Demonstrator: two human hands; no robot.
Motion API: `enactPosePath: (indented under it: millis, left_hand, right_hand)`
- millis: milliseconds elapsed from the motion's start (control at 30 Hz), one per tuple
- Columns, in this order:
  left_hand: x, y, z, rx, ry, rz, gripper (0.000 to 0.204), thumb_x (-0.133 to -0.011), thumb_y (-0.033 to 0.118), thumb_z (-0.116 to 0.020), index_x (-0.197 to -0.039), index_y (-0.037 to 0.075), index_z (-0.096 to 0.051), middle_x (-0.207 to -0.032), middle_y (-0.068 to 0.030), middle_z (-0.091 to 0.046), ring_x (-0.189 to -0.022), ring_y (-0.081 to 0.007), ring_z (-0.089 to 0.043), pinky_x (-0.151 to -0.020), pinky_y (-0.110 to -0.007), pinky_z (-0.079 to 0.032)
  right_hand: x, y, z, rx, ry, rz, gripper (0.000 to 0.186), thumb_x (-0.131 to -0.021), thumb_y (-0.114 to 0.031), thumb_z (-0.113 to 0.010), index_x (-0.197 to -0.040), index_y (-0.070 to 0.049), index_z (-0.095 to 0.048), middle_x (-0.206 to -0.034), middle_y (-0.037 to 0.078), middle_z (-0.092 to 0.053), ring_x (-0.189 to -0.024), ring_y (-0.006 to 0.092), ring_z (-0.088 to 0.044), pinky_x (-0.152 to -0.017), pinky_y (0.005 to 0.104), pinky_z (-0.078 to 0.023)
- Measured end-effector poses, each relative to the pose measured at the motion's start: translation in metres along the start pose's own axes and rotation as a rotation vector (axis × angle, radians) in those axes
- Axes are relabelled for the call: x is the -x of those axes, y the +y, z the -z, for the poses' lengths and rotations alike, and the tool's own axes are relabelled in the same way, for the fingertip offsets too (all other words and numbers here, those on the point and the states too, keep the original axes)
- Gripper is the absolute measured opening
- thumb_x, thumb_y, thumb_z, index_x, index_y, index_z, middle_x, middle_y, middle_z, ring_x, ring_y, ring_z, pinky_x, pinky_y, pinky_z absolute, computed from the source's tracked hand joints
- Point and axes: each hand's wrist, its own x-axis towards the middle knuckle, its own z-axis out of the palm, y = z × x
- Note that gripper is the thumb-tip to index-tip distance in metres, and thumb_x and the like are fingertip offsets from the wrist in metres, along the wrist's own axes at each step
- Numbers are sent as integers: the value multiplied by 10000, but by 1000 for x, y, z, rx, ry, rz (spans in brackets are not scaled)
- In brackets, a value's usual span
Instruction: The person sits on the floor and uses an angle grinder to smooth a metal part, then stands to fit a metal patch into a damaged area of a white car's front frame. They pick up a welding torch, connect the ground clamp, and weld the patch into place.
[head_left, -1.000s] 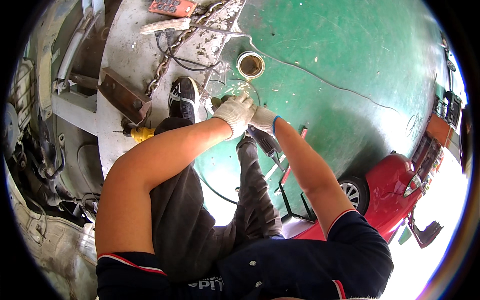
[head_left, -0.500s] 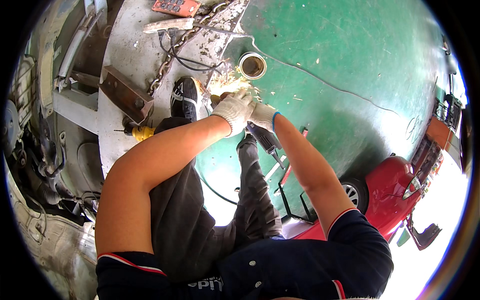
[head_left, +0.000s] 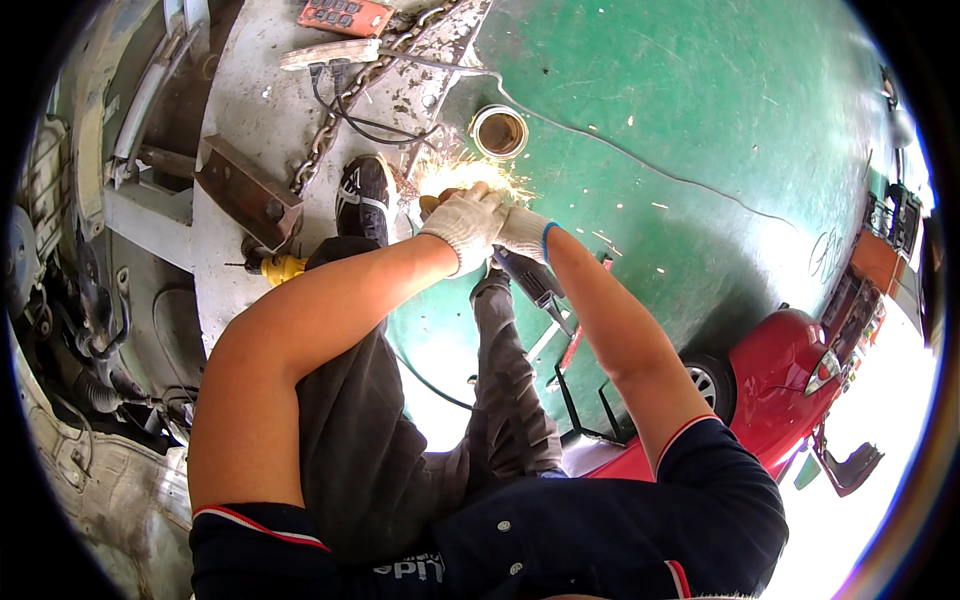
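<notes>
My left hand (head_left: 466, 228), in a pale knitted glove, closes around the front of an angle grinder (head_left: 530, 277), whose dark body slants back toward me. My right hand (head_left: 523, 233), gloved with a blue cuff edge, presses against the left and wraps the grinder just behind it. Bright sparks (head_left: 465, 175) spray from the front of the tool, beyond my left fingers. My hands cover the disc and most of the piece being ground. A round open can (head_left: 499, 132) stands on the floor just past the sparks.
A rusty steel channel piece (head_left: 250, 190), a heavy chain (head_left: 322, 140), a yellow power tool (head_left: 282, 269), a power strip (head_left: 330, 54) and an orange remote control (head_left: 346, 16) lie at left. A cable (head_left: 640, 158) crosses the green floor. A red car (head_left: 785, 375) stands right.
The spark spray has grown brighter and wider, with streaks flying farther to the right. My hands keep their hold on the grinder and have hardly moved.
</notes>
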Motion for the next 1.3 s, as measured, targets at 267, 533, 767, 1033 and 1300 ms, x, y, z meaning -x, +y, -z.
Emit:
enactPosePath:
  millis: [267, 533, 767, 1033, 1300]
  left_hand:
    - [-3, 5, -4, 4, -35, 1, 644, -847, 284, -796, -1401, 27, -595, -1450, -99, -563, -1406, -303, -466, -1105, -433, -483]
    - [-4, 8, -4, -33, -72, -35, 649, -873, 296, -781, -1427, 32, -570, -1476, -106, -539, -1432, -315, -438, -1125, -434, -468]
    - [3, 1, 2, -103, -76, -20, 624, -874, 294, -774, -1409, 37, -583, -1470, -100, -544, -1419, -310, -444, -1145, -423, -444]
    - [3, 4, -1, -37, -39, 20, 631, -859, 297, -789, -1404, 48, -592, -1470, -89, -545, -1406, -289, -457, -1128, -432, -463]
    - [2, 1, -4, -46, -37, 6, 668, -867, 287, -781, -1451, 44, -566, -1504, -96, -531, -1430, -300, -442, -1145, -439, -451]
  right_hand:
    - [-1, 5, -9, -164, -24, -164, 355, -844, -139, -763, -1188, -161, -682, -1030, 85, -728, -989, 261, -707, -861, 394, -578]
    - [8, 16, -24, 422, 85, 128, 335, -828, -187, -806, -1143, -162, -696, -1059, 68, -730, -1001, 267, -701, -877, 398, -572]
    - [1, -3, -18, 75, 82, 1, 361, -804, -184, -825, -1142, -165, -697, -1044, 58, -736, -996, 273, -701, -888, 394, -571]
    - [0, 8, -14, 226, 1, 62, 353, -798, -187, -823, -1124, -163, -690, -1015, 68, -740, -974, 264, -714, -849, 406, -582]
    - [-4, -6, -9, -176, 35, -217, 323, -809, -172, -804, -1115, -128, -710, -1002, 101, -741, -958, 270, -723, -846, 400, -584]
